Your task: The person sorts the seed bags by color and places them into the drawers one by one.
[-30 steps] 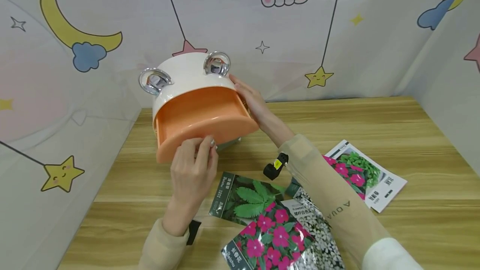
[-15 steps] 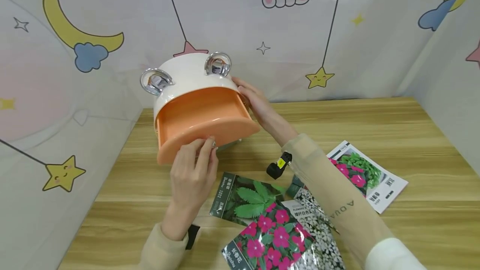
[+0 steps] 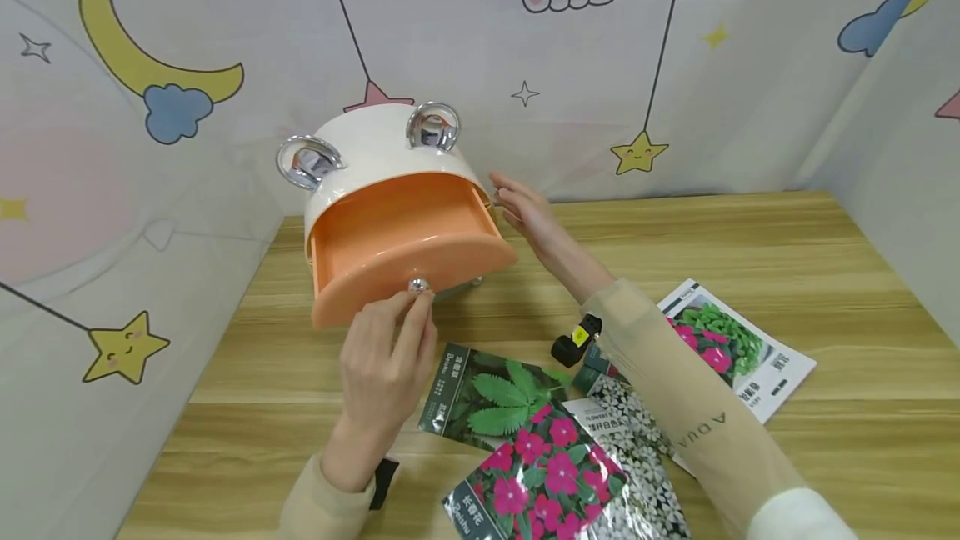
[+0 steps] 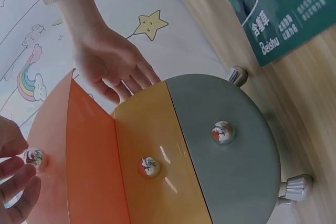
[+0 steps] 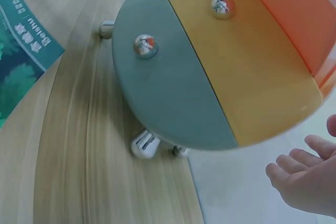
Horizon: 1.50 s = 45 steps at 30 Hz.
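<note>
A round white storage box (image 3: 375, 136) with two chrome ears stands on the table, its top orange drawer (image 3: 405, 215) pulled out. My left hand (image 3: 386, 357) pinches the drawer's small chrome knob (image 3: 418, 284) with thumb and fingertips, seen also at the left edge of the left wrist view. Below it are a yellow drawer front (image 4: 155, 156) and a grey-green drawer front (image 4: 226, 150), both flush and each with a chrome knob. My right hand (image 3: 536, 219) is just off the box's right side, fingers loosely extended, holding nothing.
Seed packets lie in front: a green-leaf one (image 3: 502, 402), a pink-flower one (image 3: 536, 473) and a white-flower one (image 3: 637, 457). Another white packet (image 3: 772, 373) lies right, under the right forearm's side. Short chrome feet (image 5: 144, 144) hold up the box. A printed curtain (image 3: 585, 107) hangs behind.
My right hand has come away from the box's right side, moving slightly right. My left fingertips have slipped lower on the knob, leaving more of it visible. The drawer stays out.
</note>
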Motion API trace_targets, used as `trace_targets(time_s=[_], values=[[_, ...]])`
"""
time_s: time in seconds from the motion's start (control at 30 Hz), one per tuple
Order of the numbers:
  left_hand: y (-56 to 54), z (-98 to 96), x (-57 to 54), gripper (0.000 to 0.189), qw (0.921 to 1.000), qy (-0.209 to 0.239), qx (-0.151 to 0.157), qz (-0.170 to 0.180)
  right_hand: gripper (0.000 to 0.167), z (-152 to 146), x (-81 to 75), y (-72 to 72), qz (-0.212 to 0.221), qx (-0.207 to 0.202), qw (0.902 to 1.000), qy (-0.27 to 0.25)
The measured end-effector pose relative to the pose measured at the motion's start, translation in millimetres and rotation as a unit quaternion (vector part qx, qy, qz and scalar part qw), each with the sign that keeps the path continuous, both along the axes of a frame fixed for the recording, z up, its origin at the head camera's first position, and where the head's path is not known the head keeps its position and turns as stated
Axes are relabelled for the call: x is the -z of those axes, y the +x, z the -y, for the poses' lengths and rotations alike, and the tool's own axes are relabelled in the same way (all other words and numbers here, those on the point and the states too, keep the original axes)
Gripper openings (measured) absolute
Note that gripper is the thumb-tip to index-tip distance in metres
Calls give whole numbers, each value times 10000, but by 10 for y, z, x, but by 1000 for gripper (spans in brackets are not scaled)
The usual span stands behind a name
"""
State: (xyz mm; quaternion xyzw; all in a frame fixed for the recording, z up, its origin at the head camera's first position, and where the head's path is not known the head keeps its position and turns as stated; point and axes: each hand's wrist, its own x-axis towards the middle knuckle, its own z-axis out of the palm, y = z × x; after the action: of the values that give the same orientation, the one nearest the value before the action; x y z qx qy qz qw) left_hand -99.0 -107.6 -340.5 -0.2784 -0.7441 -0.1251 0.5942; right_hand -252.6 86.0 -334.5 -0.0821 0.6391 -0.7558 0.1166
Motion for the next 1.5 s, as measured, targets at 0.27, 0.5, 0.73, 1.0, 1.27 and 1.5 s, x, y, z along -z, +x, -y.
trace_targets(time_s=[0.27, 0.5, 0.73, 1.0, 1.27, 1.5], values=[[31, -30, 53, 18, 9998, -204, 60, -22, 48, -181, 76, 98, 85, 28, 9997, 222], [58, -83, 80, 18, 9991, -338, 235, -92, 49, -337, 135, 179, 221, 143, 9993, 281], [86, -148, 108, 18, 9977, -593, 316, -44, 50, -452, 169, 299, 232, 8, 9984, 518], [115, -255, 175, 20, 9943, -840, 528, 398, 51, -521, 200, 468, 110, -272, 9899, 1384], [91, -350, 260, 27, 9796, -1543, 685, 1086, 53, -563, 181, 678, -103, -847, 9693, 2308], [71, -433, 311, 26, 9657, -1999, 792, 1457, 56, -648, 256, 853, -260, -1140, 9586, 2598]])
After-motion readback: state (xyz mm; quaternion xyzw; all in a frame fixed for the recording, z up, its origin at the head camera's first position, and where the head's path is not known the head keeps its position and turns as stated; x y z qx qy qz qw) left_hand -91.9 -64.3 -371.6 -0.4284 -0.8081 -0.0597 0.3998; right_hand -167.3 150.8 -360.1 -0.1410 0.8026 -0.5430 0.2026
